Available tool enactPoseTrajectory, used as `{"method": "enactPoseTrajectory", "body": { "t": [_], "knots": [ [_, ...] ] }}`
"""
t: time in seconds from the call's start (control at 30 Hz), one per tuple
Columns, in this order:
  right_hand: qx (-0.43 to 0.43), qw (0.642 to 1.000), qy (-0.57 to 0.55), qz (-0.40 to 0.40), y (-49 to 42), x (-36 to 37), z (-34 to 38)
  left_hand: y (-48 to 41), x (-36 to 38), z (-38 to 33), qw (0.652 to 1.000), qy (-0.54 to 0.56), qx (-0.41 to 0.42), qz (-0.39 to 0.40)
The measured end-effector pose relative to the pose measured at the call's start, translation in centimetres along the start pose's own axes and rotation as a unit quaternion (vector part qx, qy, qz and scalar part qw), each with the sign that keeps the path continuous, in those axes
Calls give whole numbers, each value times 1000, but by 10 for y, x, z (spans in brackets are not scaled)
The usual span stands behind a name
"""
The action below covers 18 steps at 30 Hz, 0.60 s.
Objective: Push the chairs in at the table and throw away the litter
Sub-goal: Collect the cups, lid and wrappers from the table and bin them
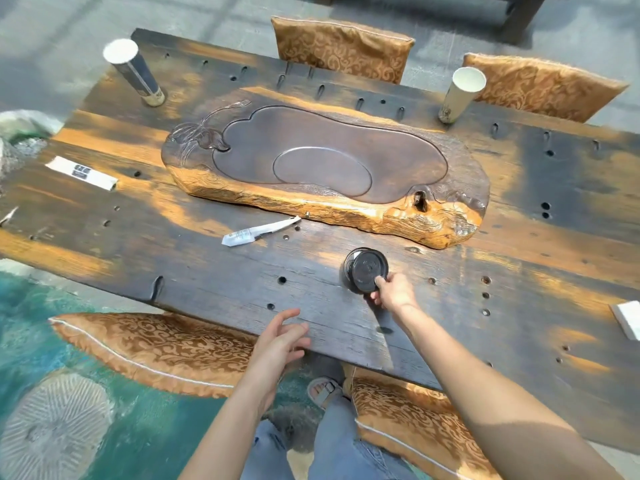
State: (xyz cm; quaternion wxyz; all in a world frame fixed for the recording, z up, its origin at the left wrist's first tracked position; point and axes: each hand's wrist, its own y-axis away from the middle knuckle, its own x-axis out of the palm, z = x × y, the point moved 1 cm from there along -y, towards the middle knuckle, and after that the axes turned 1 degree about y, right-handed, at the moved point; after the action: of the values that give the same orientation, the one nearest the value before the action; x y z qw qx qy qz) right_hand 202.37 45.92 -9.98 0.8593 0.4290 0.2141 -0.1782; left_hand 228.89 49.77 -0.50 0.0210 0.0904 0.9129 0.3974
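- Litter step in hand, by my reading. Right hand [393, 291] reaches out over the near part of the wooden desk [207, 282]; its grip is closed on the near rim of a dark round lidded cup [365, 270], thumb on top of the lid. Cannot tell whether the cup is lifted or sitting on the desk.
- Left hand [282, 336] hovers at the near desk edge, grip open, fingers spread, holding nothing.
- Other litter on the desk: a torn white wrapper [259, 231] just left of and beyond the dark cup, near the carved tea tray [325, 171]; a flat white paper sleeve [81, 172] towards the left end; a white scrap [627, 320] at the right edge.
- Two tall paper cups stand on the far side, the left paper cup [133, 71] and the right paper cup [462, 94], both upright.
- Chairs: near left cushioned chair [152, 351] sits only partly under the desk; near right cushioned chair [412, 420] likewise. Two cushioned chairs across, one central [341, 48], one right [540, 86], set close to the far edge.
- Next, likely: lift the dark cup clear; the free left hand is best placed for the torn wrapper. No bin in view, so one must be found.
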Motion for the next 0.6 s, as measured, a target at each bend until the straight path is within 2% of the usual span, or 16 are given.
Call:
{"method": "enactPoseTrajectory", "body": {
  "t": [0.2,0.33,0.43,0.6],
  "knots": [
    [-9,996,-90,24,89,34,19,-12,-25,-19,999,-2,8,54],
    [-23,982,-149,116,141,49,45,-25,-40,-35,993,86,-12,84],
    [-49,982,-84,163,176,67,55,-24,-56,-40,976,157,-43,148],
    [-78,990,39,112,211,98,67,-8,-94,-41,974,161,-48,151]
  ]
}}
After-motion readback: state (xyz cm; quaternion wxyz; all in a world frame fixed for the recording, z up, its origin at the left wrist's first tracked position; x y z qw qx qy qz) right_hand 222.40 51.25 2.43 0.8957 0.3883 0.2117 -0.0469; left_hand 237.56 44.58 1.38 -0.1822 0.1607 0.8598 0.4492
